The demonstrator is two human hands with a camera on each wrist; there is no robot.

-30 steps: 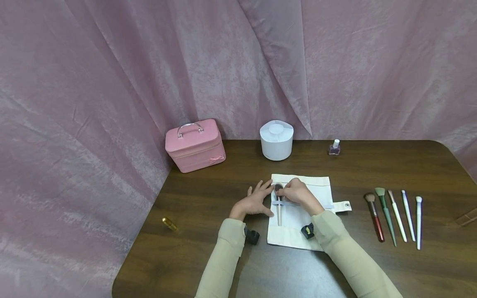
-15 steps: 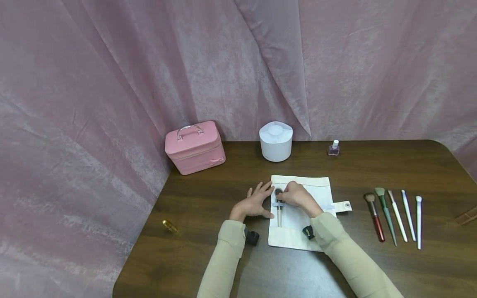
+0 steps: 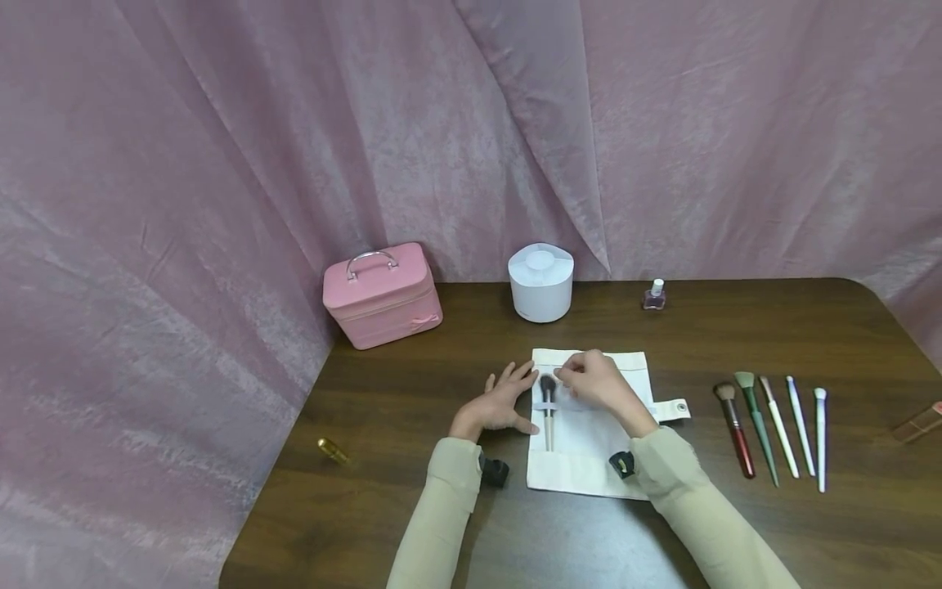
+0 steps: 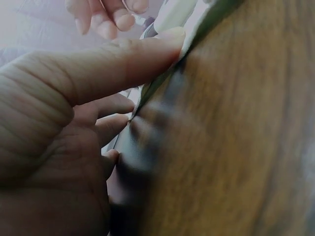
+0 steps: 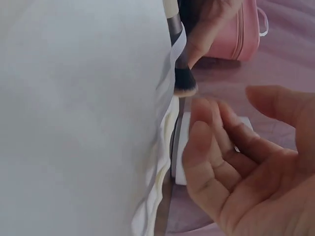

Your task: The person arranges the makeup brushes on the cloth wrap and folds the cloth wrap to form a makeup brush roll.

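Note:
A white cloth brush roll [image 3: 581, 470] lies unfolded on the table. One makeup brush [image 3: 548, 409] with dark bristles sits along its left side, its pale handle passing under the roll's elastic band. My left hand [image 3: 496, 402] rests at the roll's left edge with fingers spread; in the left wrist view its thumb [image 4: 128, 64] touches the white edge. Over the upper middle of the roll is my right hand [image 3: 594, 380]. In the right wrist view its fingers [image 5: 202, 142] are loosely bent beside the bristles, thumb apart, holding nothing.
To the right lie several makeup brushes, among them a red-handled one [image 3: 736, 433] and a green one [image 3: 758, 425]. Behind stand a pink case [image 3: 383, 298], a white round container [image 3: 540, 286] and a nail polish bottle [image 3: 653, 296]. A gold tube [image 3: 333, 450] lies left.
My right hand has come off the makeup brush and moved slightly right, leaving its bristles uncovered. The brush sits a little lower in the roll. My left hand has stayed at the edge.

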